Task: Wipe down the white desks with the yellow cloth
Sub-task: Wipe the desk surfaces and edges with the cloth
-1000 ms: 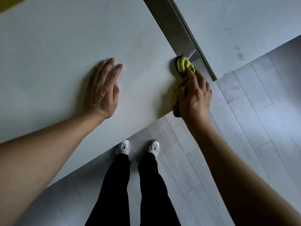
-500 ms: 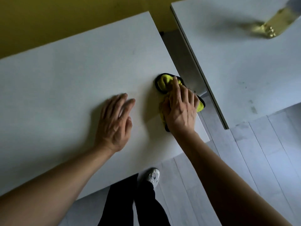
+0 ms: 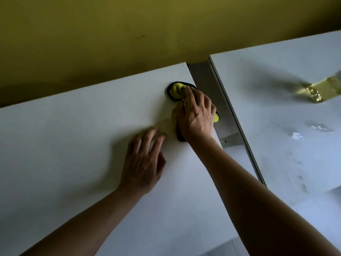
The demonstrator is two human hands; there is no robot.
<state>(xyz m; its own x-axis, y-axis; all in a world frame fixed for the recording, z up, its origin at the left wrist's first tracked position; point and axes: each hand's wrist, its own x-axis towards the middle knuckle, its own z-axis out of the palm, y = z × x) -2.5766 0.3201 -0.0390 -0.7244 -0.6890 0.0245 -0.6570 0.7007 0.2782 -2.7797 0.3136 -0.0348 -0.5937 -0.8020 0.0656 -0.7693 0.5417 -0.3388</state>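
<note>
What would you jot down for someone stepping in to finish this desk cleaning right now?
Right hand presses the yellow cloth onto the near white desk, close to its far right corner.
Left hand lies flat on that desk, fingers straight, blurred.
Done: cannot tell how much of this desk is wiped.
Left: the neighbouring white desk across the gap shows smudges and white specks, so it looks unwiped.

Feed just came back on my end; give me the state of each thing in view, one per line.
yellow cloth: bunched, under the right hand on the left desk.
right hand: grips the cloth.
left hand: flat on the desk, fingers blurred.
left desk: no marks visible.
right desk: smudged, marks showing.
</note>
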